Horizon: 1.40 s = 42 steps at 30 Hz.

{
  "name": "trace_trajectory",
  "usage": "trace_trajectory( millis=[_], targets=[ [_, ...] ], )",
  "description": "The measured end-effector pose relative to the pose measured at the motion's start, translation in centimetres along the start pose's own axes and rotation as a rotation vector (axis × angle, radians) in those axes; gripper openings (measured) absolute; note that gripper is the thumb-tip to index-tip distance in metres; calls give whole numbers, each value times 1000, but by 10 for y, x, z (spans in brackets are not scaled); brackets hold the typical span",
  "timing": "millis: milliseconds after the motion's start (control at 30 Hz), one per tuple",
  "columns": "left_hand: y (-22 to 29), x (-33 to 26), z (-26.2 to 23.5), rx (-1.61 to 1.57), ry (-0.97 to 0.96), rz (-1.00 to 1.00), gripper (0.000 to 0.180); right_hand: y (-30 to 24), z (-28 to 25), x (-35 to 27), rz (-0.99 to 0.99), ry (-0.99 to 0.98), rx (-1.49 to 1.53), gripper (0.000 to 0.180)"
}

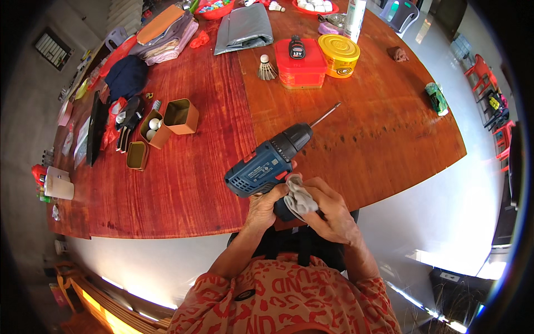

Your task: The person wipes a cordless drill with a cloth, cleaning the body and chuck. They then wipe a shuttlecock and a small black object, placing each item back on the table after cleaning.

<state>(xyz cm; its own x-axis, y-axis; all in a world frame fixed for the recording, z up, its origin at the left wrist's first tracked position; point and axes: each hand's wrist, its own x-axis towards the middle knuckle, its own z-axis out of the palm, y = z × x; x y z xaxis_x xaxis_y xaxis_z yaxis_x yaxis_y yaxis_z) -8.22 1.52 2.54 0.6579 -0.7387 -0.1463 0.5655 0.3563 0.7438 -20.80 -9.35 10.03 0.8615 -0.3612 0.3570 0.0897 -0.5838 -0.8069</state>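
Observation:
A blue and black cordless drill is held over the table's near edge, its long screwdriver bit pointing up and to the right. My left hand is closed round the drill's grip, the thumb lying across it. In my right hand is a crumpled grey-white cloth, pressed against the grip just below the red trigger area. The lower end of the grip is partly hidden by the cloth and fingers. Beyond the drill, a black battery pack rests on a red plastic box.
Beside the red box are a yellow round tin and a shuttlecock. Left of the drill stand open square tins, one holding white balls. A grey plastic bag and folded cloths lie farther back. A green packet sits near the right edge.

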Motion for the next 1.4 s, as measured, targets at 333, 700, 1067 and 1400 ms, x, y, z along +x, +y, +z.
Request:
trace_trajectory(
  millis=[333, 700, 1067, 1400],
  targets=[
    [-4, -6, 1, 603, -121, 193, 23, 3, -4, 38, -162, 357, -480, 40],
    [-57, 24, -80, 286, -222, -61, 50, -24, 0, 21, -325, 190, -431, 31],
    [20, 4, 3, 1041, -286, 677, 53, 2, -51, 51, -217, 204, -485, 19],
    [30, 7, 5, 1425, -309, 978, 42, -38, -21, 35, -525, -318, -307, 22]
  ],
)
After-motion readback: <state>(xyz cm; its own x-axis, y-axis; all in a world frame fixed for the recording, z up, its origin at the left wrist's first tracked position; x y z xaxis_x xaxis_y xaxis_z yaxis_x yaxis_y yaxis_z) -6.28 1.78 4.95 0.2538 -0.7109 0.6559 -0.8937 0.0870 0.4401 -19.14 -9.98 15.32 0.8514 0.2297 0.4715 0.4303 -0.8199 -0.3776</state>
